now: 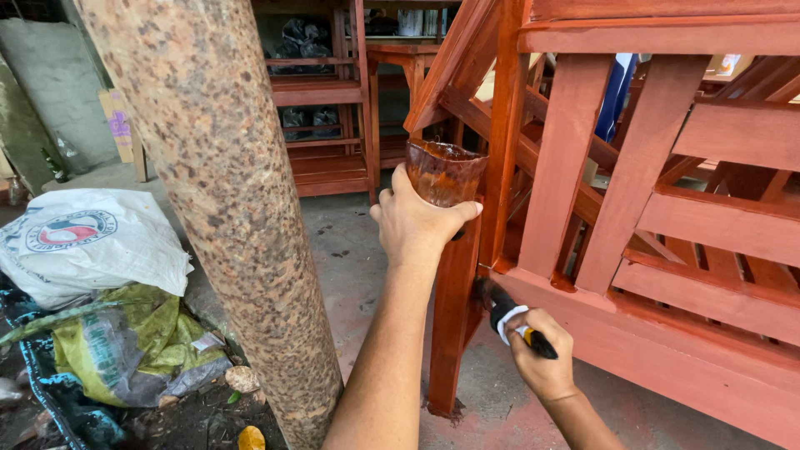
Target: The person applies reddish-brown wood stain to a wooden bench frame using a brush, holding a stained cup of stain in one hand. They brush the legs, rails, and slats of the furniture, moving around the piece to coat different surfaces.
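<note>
While the right hand [543, 360] grips a paintbrush [505, 312] with its fingers wrapped round the black handle, the dark bristles touch the red-brown wooden furniture frame [667, 242] low down, where an upright post meets the bottom rail. Higher and a little farther out, the left hand [414, 223] holds a cut-off plastic cup [444, 172] stained with reddish-brown varnish, fingers and thumb clasped about its lower part, just beside the frame's front leg [454, 308]. Left of the arms stands a thick, speckled concrete post [225, 192], slightly leaning. At its foot lie a white sack [92, 242] and a crumpled yellow-green bag [125, 342] among debris. Beyond, across the stained concrete floor [346, 258], more red-brown wooden shelving [325, 108] stands against the back, with dark bundles on its shelves.
</note>
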`<state>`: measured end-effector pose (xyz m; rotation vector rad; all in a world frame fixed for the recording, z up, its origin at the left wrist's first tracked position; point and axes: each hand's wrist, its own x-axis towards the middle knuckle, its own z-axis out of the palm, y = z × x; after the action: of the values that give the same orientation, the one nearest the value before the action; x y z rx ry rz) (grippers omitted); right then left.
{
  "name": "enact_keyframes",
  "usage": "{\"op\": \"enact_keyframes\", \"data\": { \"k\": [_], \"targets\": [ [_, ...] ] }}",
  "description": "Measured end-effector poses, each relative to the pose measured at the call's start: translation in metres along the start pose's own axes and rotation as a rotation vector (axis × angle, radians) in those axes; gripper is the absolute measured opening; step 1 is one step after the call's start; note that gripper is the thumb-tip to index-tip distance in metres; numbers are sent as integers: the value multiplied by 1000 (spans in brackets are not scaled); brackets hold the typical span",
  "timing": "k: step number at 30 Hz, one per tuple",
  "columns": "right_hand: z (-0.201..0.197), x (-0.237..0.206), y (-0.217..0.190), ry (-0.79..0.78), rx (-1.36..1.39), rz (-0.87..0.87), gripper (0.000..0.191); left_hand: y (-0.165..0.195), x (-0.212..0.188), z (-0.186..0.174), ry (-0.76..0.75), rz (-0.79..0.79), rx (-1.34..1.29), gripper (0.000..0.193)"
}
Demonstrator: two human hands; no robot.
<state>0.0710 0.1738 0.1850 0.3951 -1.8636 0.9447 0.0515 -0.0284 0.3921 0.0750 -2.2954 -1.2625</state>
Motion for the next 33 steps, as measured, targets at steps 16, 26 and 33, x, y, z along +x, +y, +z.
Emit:
{"op": "enact_keyframes", "data": {
  "k": [16, 26, 33],
  "targets": [
    [29, 60, -19, 277, 22, 384, 10, 3, -6, 2, 22, 25, -22, 118],
    [34, 89, -24, 432, 229, 155, 10, 7, -4, -9, 75, 84, -29, 116],
    [34, 69, -25, 382, 132, 266, 10, 14, -10, -7, -9, 17, -23, 117]
  ]
}}
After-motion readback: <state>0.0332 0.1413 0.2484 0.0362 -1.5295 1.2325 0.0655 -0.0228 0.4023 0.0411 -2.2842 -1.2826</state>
